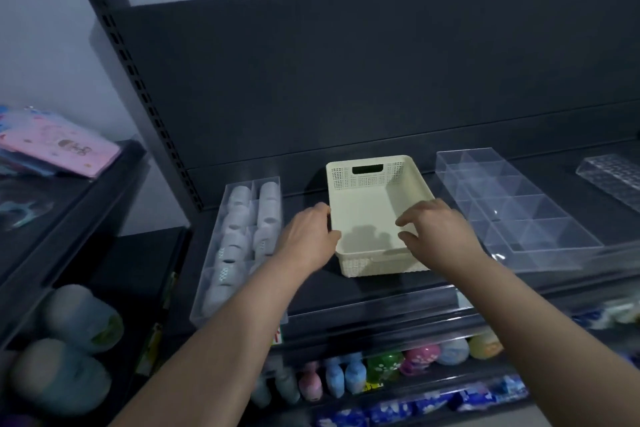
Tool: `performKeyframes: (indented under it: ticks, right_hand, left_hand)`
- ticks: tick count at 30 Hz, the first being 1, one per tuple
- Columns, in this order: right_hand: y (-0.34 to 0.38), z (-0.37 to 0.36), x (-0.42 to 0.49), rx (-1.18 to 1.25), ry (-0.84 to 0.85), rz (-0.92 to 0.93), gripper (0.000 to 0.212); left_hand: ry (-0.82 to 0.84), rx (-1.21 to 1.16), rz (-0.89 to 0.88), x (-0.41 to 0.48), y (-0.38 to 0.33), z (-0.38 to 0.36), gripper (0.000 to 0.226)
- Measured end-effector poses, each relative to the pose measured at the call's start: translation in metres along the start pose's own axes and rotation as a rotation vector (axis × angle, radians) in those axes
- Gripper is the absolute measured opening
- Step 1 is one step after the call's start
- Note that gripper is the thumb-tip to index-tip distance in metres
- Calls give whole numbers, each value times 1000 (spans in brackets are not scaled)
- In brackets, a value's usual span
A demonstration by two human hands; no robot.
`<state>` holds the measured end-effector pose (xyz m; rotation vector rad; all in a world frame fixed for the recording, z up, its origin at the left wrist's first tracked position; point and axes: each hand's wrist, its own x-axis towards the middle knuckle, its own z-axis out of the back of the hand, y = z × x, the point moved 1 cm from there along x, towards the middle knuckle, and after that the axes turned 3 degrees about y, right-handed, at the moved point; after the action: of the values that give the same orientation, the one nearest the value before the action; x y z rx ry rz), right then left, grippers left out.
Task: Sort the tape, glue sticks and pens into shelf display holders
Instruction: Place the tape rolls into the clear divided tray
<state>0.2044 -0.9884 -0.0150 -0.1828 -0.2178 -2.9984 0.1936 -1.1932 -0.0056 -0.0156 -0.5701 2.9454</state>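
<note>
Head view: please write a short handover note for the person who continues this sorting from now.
Left hand: against the left wall of the cream basket; whether it grips is unclear.
Right hand: fingers relaxed over the basket's right rim, holding nothing.
Things: the basket is empty, mid-shelf. Tape rolls fill the clear holder on its left; the divided clear tray on its right is empty.
Done: tape looks sorted.
Left: glue sticks and pens, none in view.
</note>
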Motion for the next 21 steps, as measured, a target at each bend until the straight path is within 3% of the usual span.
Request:
performKeyframes:
  ticks: [6,12,15,21]
  right_hand:
    - [-36,-7,24,-22,88,-85,58]
    - [-47,-20,35,228,254,-177,82]
    - [-48,-24,36,235,226,-180,83]
    - [-45,-19,24,246,139,-173,80]
  left_hand:
    - [146,-82,160,26,-15,-27,51]
    - [122,-308,303,33,-19,-49,69]
    - [76,-430,332,33,-21,-52,69]
    - [31,-439,314,26,-25,-50,71]
